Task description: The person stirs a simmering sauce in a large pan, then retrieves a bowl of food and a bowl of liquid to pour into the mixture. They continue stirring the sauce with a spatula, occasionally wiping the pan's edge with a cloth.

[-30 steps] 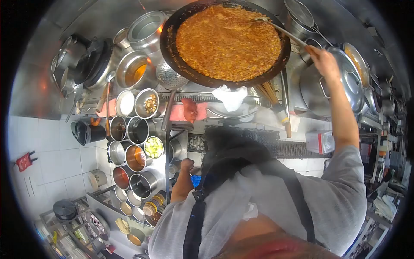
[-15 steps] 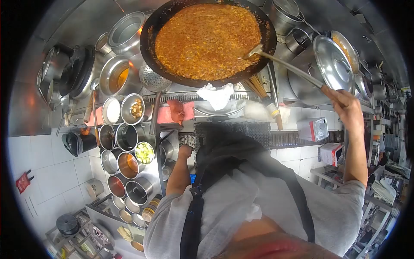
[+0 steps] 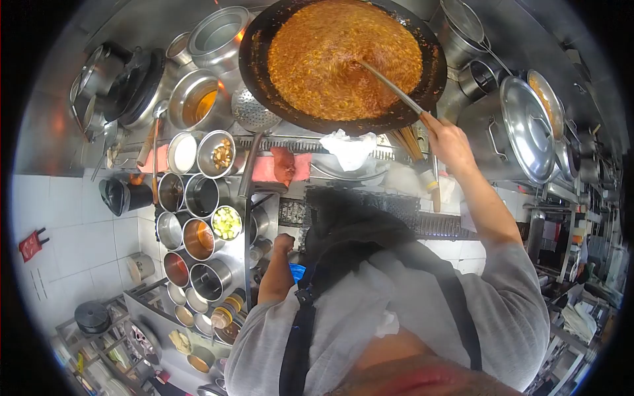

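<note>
My right hand [image 3: 450, 144] is closed around the handle of a long wok spatula [image 3: 395, 90]. The spatula's head is sunk out of sight in a reddish-brown, chunky sauce [image 3: 330, 63], which fills a large black wok [image 3: 254, 86]. Low beside the counter with the metal pots, my left hand [image 3: 284, 243] is curled into a fist, and nothing shows in it. A crumpled white cloth [image 3: 349, 150] lies at the stove edge just below the wok.
Left of the wok stand a pot of orange liquid [image 3: 198, 102], a perforated skimmer [image 3: 256, 111] and several metal containers, one with chopped green pieces [image 3: 226, 223]. On the right are a lidded stockpot [image 3: 485, 135], a bamboo brush [image 3: 413, 148] and a mesh strainer [image 3: 463, 20].
My right hand has swung left and inward, pushing the spatula from the wok's right side into the middle of the sauce. Its head has gone under. The whole view has shifted slightly.
</note>
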`<control>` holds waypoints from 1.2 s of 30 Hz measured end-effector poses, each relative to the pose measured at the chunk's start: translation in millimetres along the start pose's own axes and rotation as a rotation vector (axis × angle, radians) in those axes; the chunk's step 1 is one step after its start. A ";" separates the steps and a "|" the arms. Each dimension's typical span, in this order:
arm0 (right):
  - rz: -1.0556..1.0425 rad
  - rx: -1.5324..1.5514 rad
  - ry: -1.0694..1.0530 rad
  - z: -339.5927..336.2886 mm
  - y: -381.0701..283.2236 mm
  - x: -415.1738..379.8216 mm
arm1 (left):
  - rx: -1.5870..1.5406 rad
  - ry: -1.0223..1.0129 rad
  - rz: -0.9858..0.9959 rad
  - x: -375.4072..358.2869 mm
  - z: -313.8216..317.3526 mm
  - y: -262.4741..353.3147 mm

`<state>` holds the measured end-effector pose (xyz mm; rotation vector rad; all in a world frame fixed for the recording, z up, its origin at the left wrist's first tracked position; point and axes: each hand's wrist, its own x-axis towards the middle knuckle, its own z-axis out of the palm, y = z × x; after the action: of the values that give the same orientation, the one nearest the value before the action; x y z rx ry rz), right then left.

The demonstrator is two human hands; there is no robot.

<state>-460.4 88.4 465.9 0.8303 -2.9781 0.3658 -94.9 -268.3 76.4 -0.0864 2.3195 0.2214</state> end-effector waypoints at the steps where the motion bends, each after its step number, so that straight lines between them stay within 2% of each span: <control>1: -0.010 0.005 0.002 6.8 -1.5 11.1 | -0.057 -0.046 -0.030 -3.1 -1.3 2.6; 2: -0.024 -0.019 0.007 12.6 -3.4 22.4 | -0.218 -0.080 -0.157 -5.2 -2.9 6.1; 5: -0.028 -0.031 -0.002 20.2 -8.1 56.2 | -0.319 -0.098 -0.209 -1.5 17.9 3.2; 8: 0.008 -0.007 0.048 29.8 -3.8 87.5 | -0.392 -0.147 -0.271 -22.6 -12.0 21.4; 9: 0.002 -0.002 0.051 29.3 -3.7 96.5 | -0.392 -0.143 -0.278 -21.9 -6.7 20.3; 11: 0.061 0.012 0.046 27.6 -3.9 111.1 | -0.629 -0.033 -0.315 -18.0 15.1 17.0; 12: 0.058 0.038 0.115 28.6 -0.8 116.3 | -0.627 -0.030 -0.320 -21.4 10.1 18.7; 14: 0.071 0.046 0.122 24.2 6.9 125.9 | -0.788 -0.075 -0.495 -30.7 -6.1 27.2; 21: 0.164 0.054 0.195 -20.5 50.8 104.4 | -0.499 0.008 -0.269 -34.2 11.0 11.0; 23: 0.184 0.062 0.201 -38.6 69.2 84.8 | -0.208 0.139 -0.082 -28.4 25.1 5.5; 24: 0.164 0.069 0.228 -48.2 81.5 73.5 | -0.205 0.140 -0.070 -24.3 24.1 5.5; 25: 0.144 0.076 0.255 -62.0 82.1 60.5 | -0.343 0.083 -0.157 -20.6 23.2 5.6; 26: 0.175 0.067 0.202 -79.6 82.5 45.9 | -0.480 0.025 -0.244 -16.8 22.0 5.4; 27: 0.219 0.046 0.160 -89.0 92.8 36.1 | -0.476 0.023 -0.232 -11.0 21.4 4.1; 29: 0.292 0.073 0.115 -117.9 87.6 8.3 | -0.254 0.029 -0.134 3.2 20.0 0.4; 30: 0.297 0.067 0.116 -124.2 91.6 -4.1 | -0.254 0.028 -0.126 8.6 17.0 -1.4; 32: 0.219 0.116 0.108 -134.6 101.5 -27.2 | 0.030 0.019 0.126 21.2 8.5 -3.3; 33: 0.220 0.112 0.106 -142.6 92.9 -37.4 | 0.028 0.017 0.129 24.4 0.2 1.5; 35: 0.274 0.068 0.007 -157.4 66.8 -54.5 | -0.492 -0.036 -0.268 26.8 -23.8 13.9; 36: 0.273 0.065 0.002 -156.1 58.3 -60.5 | -0.294 -0.065 -0.150 30.1 -30.3 13.8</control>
<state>-444.0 203.7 599.6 0.4236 -3.0961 0.4734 -139.1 -260.1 76.7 -0.3931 2.1895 0.4801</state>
